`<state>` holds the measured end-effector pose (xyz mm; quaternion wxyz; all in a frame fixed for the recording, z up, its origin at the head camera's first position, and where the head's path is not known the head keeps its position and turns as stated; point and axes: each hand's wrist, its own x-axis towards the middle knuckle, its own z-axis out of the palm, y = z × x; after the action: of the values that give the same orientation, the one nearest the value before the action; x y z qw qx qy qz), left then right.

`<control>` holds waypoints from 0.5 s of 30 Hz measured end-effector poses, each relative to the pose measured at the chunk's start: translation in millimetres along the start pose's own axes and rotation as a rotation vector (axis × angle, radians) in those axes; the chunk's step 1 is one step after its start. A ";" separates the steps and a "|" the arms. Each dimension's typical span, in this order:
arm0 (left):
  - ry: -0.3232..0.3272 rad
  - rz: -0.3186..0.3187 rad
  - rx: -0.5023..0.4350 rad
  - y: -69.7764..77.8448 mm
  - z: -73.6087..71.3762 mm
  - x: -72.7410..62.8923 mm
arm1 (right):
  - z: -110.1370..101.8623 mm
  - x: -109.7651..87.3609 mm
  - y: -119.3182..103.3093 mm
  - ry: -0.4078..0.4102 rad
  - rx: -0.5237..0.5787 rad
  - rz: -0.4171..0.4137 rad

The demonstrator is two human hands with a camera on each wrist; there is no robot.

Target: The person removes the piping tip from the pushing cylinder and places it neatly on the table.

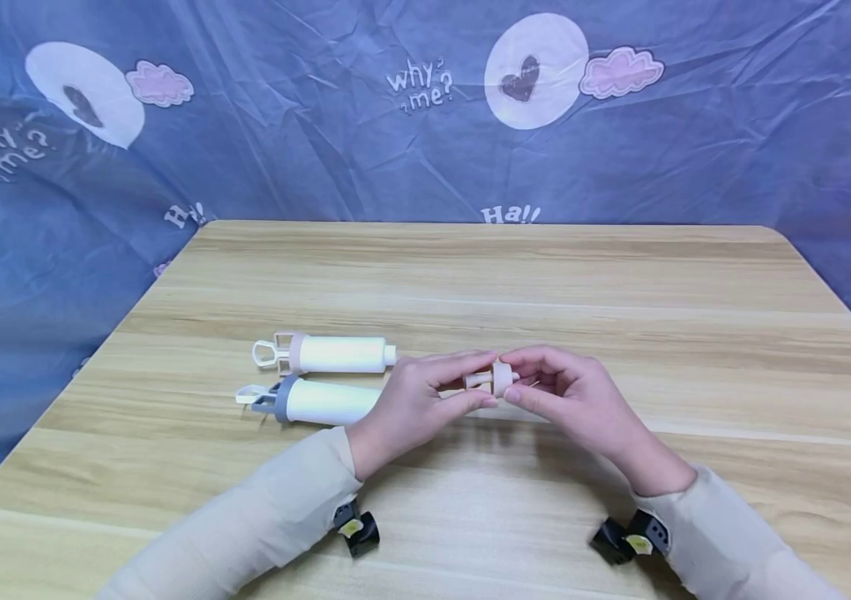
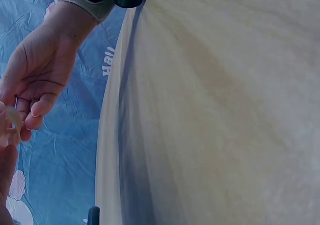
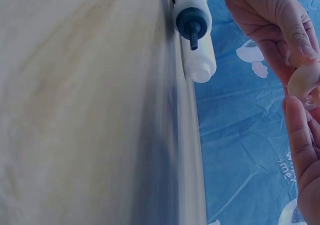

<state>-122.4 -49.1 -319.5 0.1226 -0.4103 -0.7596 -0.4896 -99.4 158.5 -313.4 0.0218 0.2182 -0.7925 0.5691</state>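
Observation:
In the head view, a small pale pink cap with a narrow stem [image 1: 503, 379] is held up over the table between both hands. My left hand [image 1: 421, 396] pinches it from the left, thumb below and index finger above. From the right, the thumb and fingers of my right hand [image 1: 578, 400] grip its rim. The right wrist view shows the rounded rim of the cap [image 3: 301, 81] between the fingertips. At the left edge of the left wrist view, fingers partly hide the cap [image 2: 14, 119].
Left of the hands lie two white syringe-like tubes with loop handles. One tube [image 1: 342, 354] has a pink collar. A nearer tube [image 1: 327, 402] has a grey-blue collar, its front end hidden behind the left hand. A wooden table [image 1: 545, 283] lies beneath; a blue printed cloth [image 1: 282, 150] hangs behind.

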 end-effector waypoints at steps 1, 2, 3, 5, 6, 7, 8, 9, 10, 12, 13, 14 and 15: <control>0.000 -0.001 -0.005 0.0 0.1 0.5 | -0.7 -0.2 0.0 0.003 0.000 0.004; 0.001 -0.005 -0.007 0.1 0.0 1.0 | -1.4 -0.3 0.2 0.006 -0.005 0.004; 0.002 -0.009 -0.005 0.3 -0.2 1.4 | -2.3 -0.5 0.4 0.011 -0.012 0.004; 0.005 -0.022 0.005 0.6 -1.0 2.2 | -4.6 -0.9 0.9 0.021 -0.029 0.012; 0.007 -0.030 0.008 0.8 -1.4 2.8 | -6.0 -1.2 1.1 0.029 -0.040 0.018; 0.008 -0.037 0.010 1.0 -1.8 3.5 | -7.4 -1.5 1.3 0.036 -0.048 0.024; 0.009 -0.044 0.016 1.1 -2.1 4.2 | -8.9 -1.6 1.2 0.044 -0.056 0.025; 0.010 -0.051 0.021 1.3 -2.3 5.0 | -10.4 -1.8 1.3 0.050 -0.062 0.028; 0.012 -0.062 0.023 1.6 -2.6 5.9 | -11.8 -1.9 1.2 0.056 -0.068 0.032; 0.018 -0.086 0.015 2.2 -2.9 7.4 | -14.4 -1.9 0.6 0.064 -0.077 0.035; 0.022 -0.098 0.011 2.5 -2.9 8.2 | -15.5 -1.8 0.1 0.067 -0.078 0.035; 0.026 -0.110 0.010 2.7 -2.9 8.9 | -16.8 -1.6 -0.4 0.071 -0.082 0.036; 0.029 -0.122 0.007 3.2 -2.9 9.6 | -18.1 -1.5 -0.9 0.076 -0.090 0.035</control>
<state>-126.7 -46.2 -310.3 0.1047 -0.3556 -0.7831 -0.4994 -101.6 175.2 -306.7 0.0518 0.1813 -0.8194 0.5413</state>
